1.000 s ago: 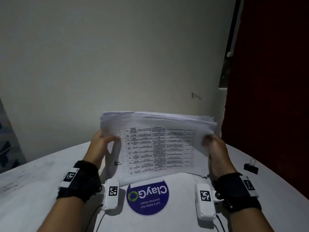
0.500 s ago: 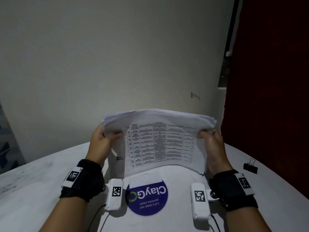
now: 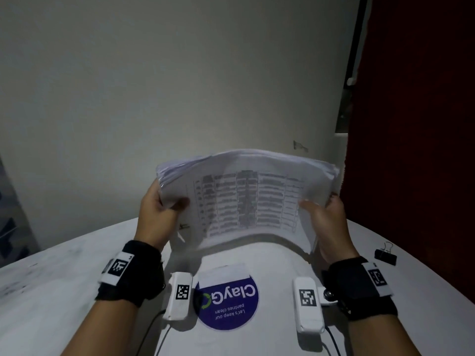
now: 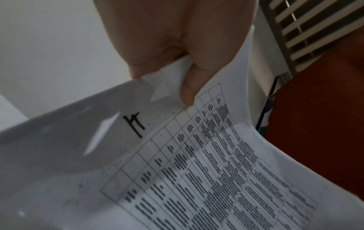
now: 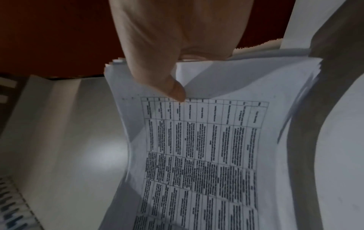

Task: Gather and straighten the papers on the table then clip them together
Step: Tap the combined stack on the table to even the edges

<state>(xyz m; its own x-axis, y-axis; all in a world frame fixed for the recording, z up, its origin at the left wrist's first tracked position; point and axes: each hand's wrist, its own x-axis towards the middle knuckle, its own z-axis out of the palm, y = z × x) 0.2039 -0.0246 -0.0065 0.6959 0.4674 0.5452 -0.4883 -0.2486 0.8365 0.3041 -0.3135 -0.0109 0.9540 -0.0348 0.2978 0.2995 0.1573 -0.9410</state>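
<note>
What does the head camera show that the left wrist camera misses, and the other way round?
Only the head view shows the right hand, the black binder clip lying on the white table, and the round purple sticker. Only the left wrist view shows a slatted vent and, close up, the thumb pressed on the sheet's corner. Both show the left hand gripping the stack of papers, the printed table on the top sheet, and the black mark near it.

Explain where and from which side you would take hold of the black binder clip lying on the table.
Pinch the binder clip by its two wire handles, coming from above at the right. It lies on the table, apart from the papers; its handles appear to rise behind the body, probably easiest to pinch.
</note>
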